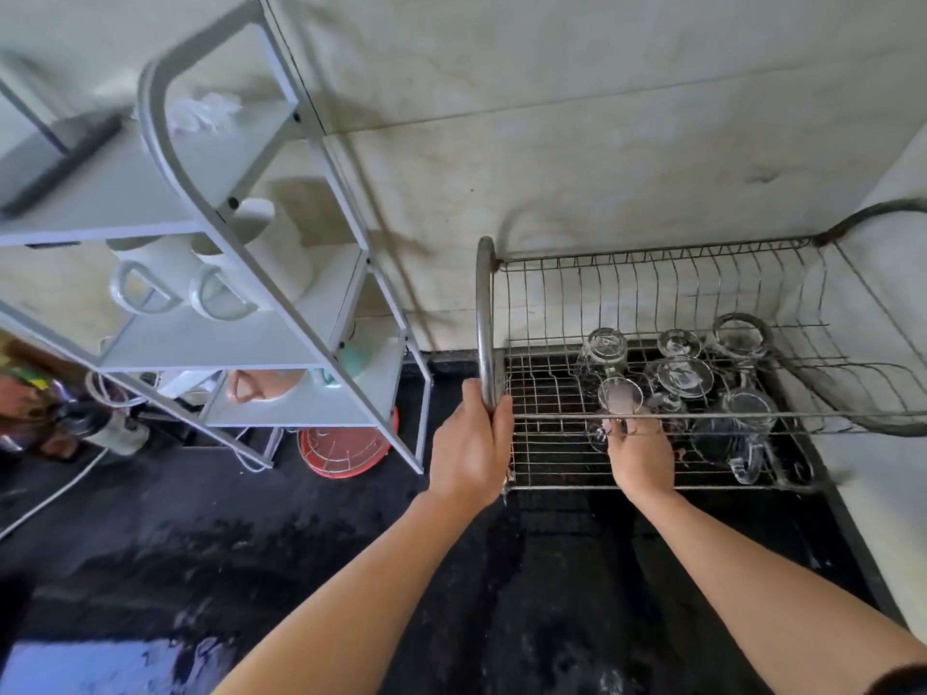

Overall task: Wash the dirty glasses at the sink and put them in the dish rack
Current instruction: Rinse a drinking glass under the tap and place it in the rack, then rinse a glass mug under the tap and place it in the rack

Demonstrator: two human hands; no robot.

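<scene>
- Dish rack: wire, on the black table, at 1 o'clock from the person and against the wall.
- Left hand: fingers clamped round the rack's chrome end hoop, at 9 o'clock of the rack.
- Right hand: reaches in at the front rail, at 6 o'clock of the rack. Its fingers are curled on a stemmed glass, which sits inside the lower tier with a round end facing up.
- More clear glasses stand in the same tier at 3 o'clock of the held one, packed close.
- A handled glass jug lies at the rack's 4 o'clock corner.
- The table surface looks wet and patchy at 6 o'clock.
- White shelf unit at 10 o'clock, with two white mugs on a middle shelf.
- Red round dish on the table under the shelf unit.
- Markings: too blurred to read anywhere.
</scene>
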